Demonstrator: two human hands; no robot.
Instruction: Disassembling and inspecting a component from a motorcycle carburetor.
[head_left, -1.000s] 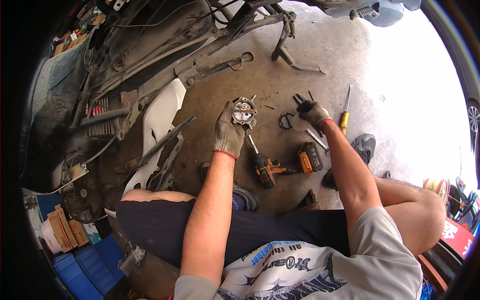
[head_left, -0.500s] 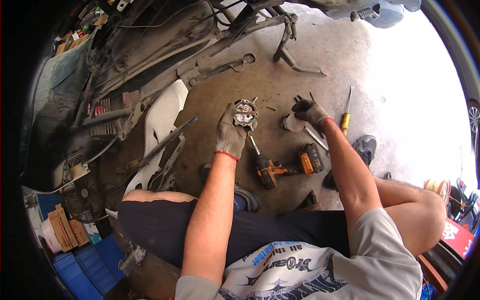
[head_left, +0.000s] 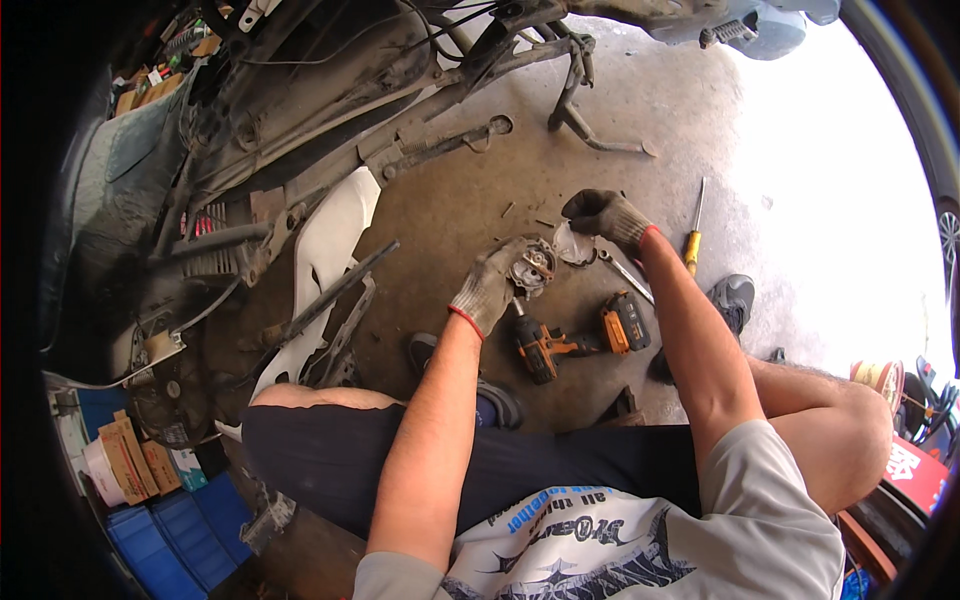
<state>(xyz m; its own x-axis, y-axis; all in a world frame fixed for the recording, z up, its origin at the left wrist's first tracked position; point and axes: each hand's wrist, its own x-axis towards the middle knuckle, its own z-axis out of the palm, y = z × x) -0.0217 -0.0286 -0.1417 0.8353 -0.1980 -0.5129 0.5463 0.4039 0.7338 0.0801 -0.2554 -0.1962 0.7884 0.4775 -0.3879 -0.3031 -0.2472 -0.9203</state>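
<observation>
My left hand (head_left: 487, 283), in a grey work glove with a red cuff, grips a round metal housing (head_left: 533, 266) whose hollow, ribbed side faces up. To its right, my gloved right hand (head_left: 608, 216) has its fingers curled at the upper edge of a round, pale metal cover (head_left: 575, 245). The cover is tilted and apart from the housing by a small gap; the fingertips' exact hold is partly hidden. Just below the hands, an orange and black cordless impact driver (head_left: 548, 345) lies on the floor. A wrench (head_left: 628, 272) rests beside the cover.
A screwdriver with a yellow handle (head_left: 692, 252) lies at the right. Small pins (head_left: 509, 209) are scattered beyond my hands. A motorcycle frame with its stand (head_left: 590, 130) fills the far side. A white body panel (head_left: 335, 215) leans at the left, above blue bins (head_left: 165, 545).
My left hand has come right and nearer with the housing, toward the cover. My right hand has shifted slightly left and away, and the cover has turned and moved a little left.
</observation>
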